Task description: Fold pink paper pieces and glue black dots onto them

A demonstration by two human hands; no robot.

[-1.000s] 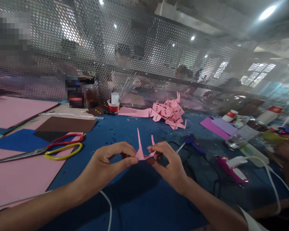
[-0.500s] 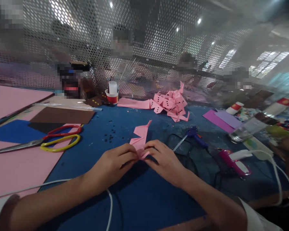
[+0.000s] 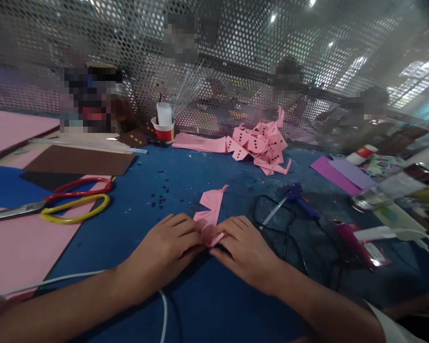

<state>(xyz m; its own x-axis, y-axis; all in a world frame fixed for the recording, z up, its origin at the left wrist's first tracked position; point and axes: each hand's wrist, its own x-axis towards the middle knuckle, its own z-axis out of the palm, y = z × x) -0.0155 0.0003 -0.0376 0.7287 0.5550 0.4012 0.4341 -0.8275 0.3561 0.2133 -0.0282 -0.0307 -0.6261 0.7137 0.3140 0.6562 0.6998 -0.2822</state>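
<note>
A cut and folded piece of pink paper [image 3: 210,212] stands between my two hands above the blue table [image 3: 214,305]. My left hand [image 3: 173,240] pinches its lower left edge. On the other side, my right hand [image 3: 241,250] grips the lower right edge, where a small folded flap sticks out. My fingertips hide the bottom fold. Tiny black paper bits [image 3: 159,197] lie beyond my left hand. To the right of my right hand rests a blue glue gun [image 3: 300,200] with a clear glue stick and a dark cord.
Scissors with red and yellow handles [image 3: 75,200] lie on pink sheets [image 3: 32,247] at left. A pile of dotted pink paper shapes [image 3: 260,145] sits at the back, beside a red-and-white cup [image 3: 163,129]. Purple sheets [image 3: 338,176] and a clear bottle [image 3: 386,188] are at right.
The view has tilted down and shifted slightly, so the background sits higher. Both hands still hold the pink paper, with only a slight shift of the fingers.
</note>
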